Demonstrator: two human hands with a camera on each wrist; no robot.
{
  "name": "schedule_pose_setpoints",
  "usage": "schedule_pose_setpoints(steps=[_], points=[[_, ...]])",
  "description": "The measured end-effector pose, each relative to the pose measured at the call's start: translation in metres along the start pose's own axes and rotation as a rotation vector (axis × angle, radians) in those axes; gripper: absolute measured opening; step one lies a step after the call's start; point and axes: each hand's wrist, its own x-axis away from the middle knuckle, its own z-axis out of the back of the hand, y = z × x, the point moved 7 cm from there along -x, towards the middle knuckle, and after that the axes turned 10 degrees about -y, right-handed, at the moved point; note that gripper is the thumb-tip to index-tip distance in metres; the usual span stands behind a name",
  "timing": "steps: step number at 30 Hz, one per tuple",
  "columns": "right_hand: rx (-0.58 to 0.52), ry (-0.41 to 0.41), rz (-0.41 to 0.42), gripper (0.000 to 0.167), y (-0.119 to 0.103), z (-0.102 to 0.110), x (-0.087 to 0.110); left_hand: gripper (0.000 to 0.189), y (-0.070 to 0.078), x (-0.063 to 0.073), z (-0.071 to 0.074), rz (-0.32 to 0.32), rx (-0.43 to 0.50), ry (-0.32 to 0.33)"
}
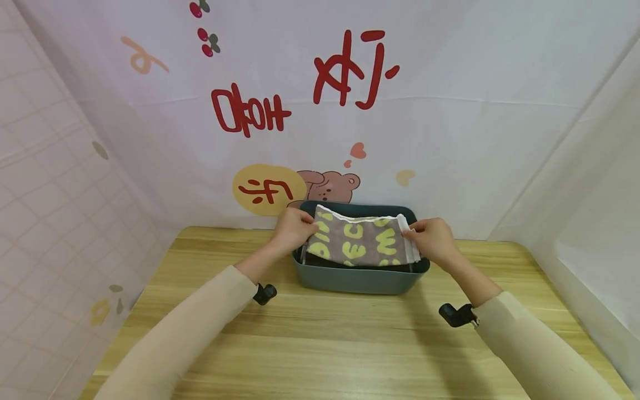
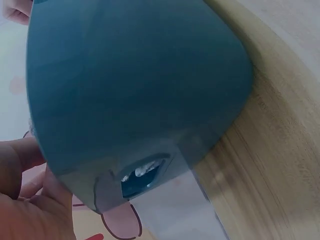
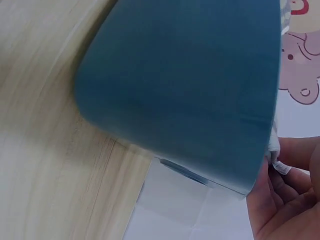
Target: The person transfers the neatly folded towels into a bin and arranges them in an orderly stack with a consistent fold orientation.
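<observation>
A folded grey-brown towel point(image 1: 367, 241) with yellow-green letters and white edges lies in the opening of a blue-green plastic bin point(image 1: 354, 281). My left hand point(image 1: 292, 228) pinches the towel's left edge at the bin's left end. At the other end, my right hand point(image 1: 434, 240) pinches the white hem near the upper right corner. The right wrist view shows a bit of white fabric point(image 3: 273, 146) between thumb and fingers. In the left wrist view the bin wall point(image 2: 140, 80), with its handle hole, hides the towel; the left fingers are beside the rim.
The bin stands at the back of a wood-grain table point(image 1: 310, 344), close to a white printed curtain point(image 1: 450, 139). More light fabric hangs at both sides. A black wrist camera point(image 1: 265, 294) sits below the left forearm, another point(image 1: 456, 315) by the right.
</observation>
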Motion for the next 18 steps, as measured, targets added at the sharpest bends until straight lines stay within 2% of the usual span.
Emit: schedule_pose_setpoints(steps=[4,8,13,16,18], points=[[0.079,0.016,0.018,0.029,-0.005,-0.002,-0.001,0.010,0.005,0.001,-0.001,-0.015,-0.088,0.011],[0.151,0.040,0.050,0.027,-0.009,-0.002,-0.002,0.011,0.009,0.004,-0.004,-0.044,-0.167,-0.004],[0.213,0.027,0.065,0.026,-0.010,-0.005,-0.001,0.011,0.012,0.006,-0.008,-0.076,-0.209,-0.023],[0.241,0.025,0.079,0.026,-0.013,-0.007,0.000,0.025,0.013,0.007,-0.011,-0.086,-0.230,-0.025],[0.244,0.030,0.096,0.026,-0.015,-0.007,0.000,0.035,0.015,0.009,-0.013,-0.094,-0.285,-0.014]])
